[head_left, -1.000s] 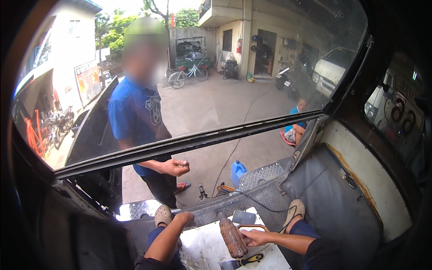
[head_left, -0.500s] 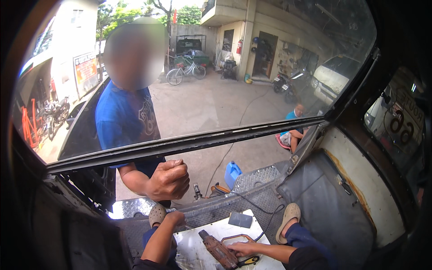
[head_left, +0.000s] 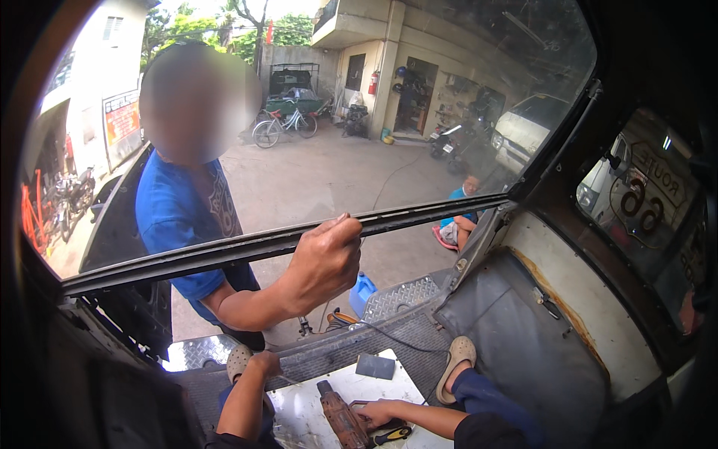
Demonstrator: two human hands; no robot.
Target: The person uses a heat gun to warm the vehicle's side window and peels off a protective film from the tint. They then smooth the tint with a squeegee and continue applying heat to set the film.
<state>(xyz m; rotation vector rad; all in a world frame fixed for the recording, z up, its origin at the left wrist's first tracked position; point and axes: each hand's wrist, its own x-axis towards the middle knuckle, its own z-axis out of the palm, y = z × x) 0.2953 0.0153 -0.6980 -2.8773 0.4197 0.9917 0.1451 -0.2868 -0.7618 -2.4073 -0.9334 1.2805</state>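
My left hand is closed beside my left knee, with a thin rod jutting from it over the white board; its handle end is hidden in the fingers. My right hand grips the orange handle of a worn, rusty-brown power tool lying on the board. The tool's dark nose points away from me. Close to that hand lies a tool with a yellow-and-black handle. A flat dark grey rectangular block rests at the board's far edge.
A co-worker in a blue shirt stands outside, a closed hand reaching in under the window frame. Beyond the ribbed floor are a blue jug and a black cord. Another person sits outside.
The co-worker's closed hand has moved right and up, in front of the window frame. The view has shifted slightly. My hands stay near the same places on the board.
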